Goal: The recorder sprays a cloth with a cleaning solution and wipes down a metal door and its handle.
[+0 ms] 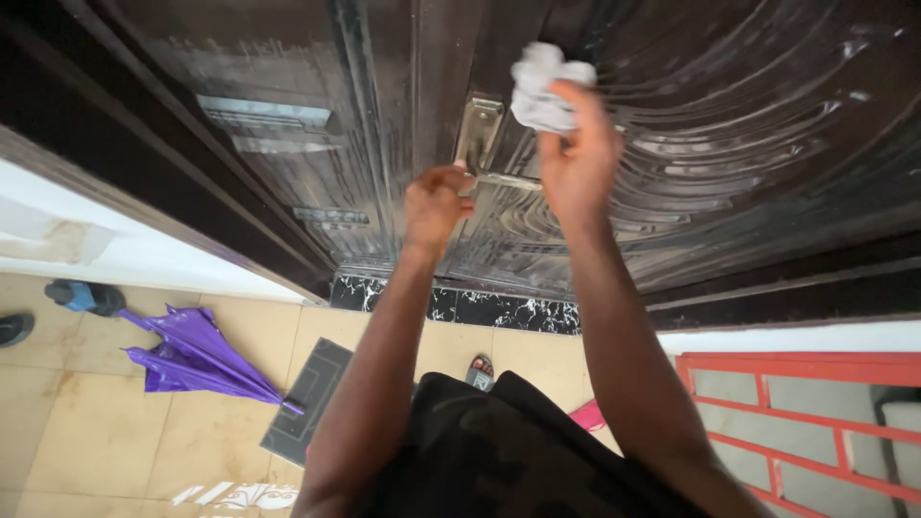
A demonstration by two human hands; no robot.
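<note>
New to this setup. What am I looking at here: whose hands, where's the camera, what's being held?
There is no machine: a person works with two bare hands, and the single picture comes from a camera worn on their head, looking down along their arms.

In front of them is a dark door with curved ribs, marked with wet-looking streaks. The right hand holds a crumpled white cloth up against the door. The left hand grips the metal door handle, which sits below its metal plate.

Below is a tiled floor. On it lie a folded purple umbrella and a dark mat. A red railing stands at lower right.
</note>
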